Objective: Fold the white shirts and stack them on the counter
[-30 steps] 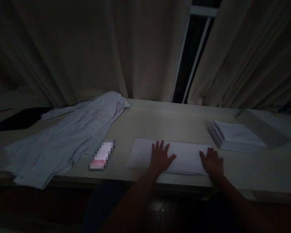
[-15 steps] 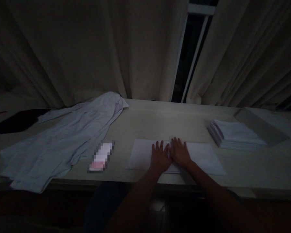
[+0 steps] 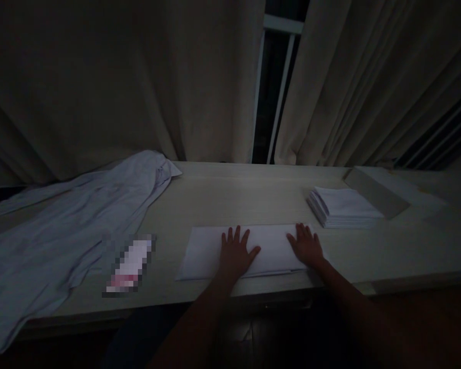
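Observation:
A white folded cloth [image 3: 272, 248] lies flat in a long strip near the table's front edge. My left hand [image 3: 236, 253] rests on it left of the middle, fingers spread and palm down. Toward the cloth's right end, my right hand [image 3: 307, 246] lies flat on it with the fingers apart. Neither hand grips anything. The cloth under both palms is hidden.
A neat stack of folded white cloths [image 3: 341, 205] stands at the back right, beside a grey-and-white flat-sided object [image 3: 380, 192]. Loose white fabric [image 3: 72, 225] is heaped on the left. A blurred-out phone-like item [image 3: 130, 264] lies between. Curtains [image 3: 215, 92] hang behind the table [image 3: 230, 195].
My hands have slid apart from the cloth's middle, the right one toward its right end, the left one slightly leftward. The camera view has turned a little to the right.

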`<act>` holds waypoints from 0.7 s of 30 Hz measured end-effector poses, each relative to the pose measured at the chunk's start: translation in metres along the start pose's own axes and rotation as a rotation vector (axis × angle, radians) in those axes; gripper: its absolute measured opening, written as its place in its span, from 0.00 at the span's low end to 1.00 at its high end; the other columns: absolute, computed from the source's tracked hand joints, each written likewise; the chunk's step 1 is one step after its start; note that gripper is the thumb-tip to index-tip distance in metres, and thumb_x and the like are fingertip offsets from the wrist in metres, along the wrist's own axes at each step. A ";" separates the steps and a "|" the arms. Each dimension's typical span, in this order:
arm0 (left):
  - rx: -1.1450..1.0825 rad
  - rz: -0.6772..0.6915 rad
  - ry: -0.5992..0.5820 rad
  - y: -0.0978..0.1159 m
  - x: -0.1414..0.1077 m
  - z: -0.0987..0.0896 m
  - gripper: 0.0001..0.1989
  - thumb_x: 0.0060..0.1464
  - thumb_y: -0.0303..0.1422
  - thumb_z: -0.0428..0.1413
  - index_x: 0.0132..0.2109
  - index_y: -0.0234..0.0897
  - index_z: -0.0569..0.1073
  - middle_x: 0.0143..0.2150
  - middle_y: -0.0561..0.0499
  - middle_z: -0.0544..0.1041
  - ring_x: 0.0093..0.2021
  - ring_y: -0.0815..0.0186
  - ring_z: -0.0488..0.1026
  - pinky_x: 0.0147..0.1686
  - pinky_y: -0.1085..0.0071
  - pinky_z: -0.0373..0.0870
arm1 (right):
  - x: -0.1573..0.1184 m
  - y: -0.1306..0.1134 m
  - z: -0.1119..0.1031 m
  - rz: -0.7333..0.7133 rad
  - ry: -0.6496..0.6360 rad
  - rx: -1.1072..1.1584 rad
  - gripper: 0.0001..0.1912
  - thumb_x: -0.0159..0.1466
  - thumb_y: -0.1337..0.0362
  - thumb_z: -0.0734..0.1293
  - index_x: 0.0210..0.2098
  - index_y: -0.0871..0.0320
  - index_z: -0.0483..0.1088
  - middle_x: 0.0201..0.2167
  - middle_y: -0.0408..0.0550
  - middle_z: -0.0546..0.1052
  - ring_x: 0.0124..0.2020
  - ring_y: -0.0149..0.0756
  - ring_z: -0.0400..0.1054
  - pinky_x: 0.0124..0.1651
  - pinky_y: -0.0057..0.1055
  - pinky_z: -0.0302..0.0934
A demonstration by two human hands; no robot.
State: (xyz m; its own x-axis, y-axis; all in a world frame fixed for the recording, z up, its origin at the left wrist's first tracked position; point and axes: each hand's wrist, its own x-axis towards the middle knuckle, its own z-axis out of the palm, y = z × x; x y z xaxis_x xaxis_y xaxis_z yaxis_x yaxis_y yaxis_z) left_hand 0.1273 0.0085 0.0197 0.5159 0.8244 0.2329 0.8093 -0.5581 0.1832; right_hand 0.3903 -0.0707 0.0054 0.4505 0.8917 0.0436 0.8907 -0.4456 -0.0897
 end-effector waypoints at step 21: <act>0.282 -0.181 0.046 -0.084 -0.020 -0.034 0.41 0.57 0.57 0.38 0.67 0.33 0.55 0.71 0.38 0.50 0.70 0.41 0.38 0.63 0.41 0.38 | -0.009 0.014 -0.013 0.146 0.105 0.118 0.40 0.69 0.44 0.42 0.69 0.69 0.42 0.70 0.61 0.43 0.70 0.50 0.31 0.66 0.51 0.27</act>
State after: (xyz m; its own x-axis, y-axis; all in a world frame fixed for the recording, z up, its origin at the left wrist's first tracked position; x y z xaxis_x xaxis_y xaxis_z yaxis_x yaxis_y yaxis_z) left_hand 0.0399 0.0357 0.0320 0.3490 0.8989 0.2649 0.9356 -0.3501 -0.0447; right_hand 0.3998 -0.0863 0.0165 0.5833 0.8027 0.1242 0.8052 -0.5512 -0.2187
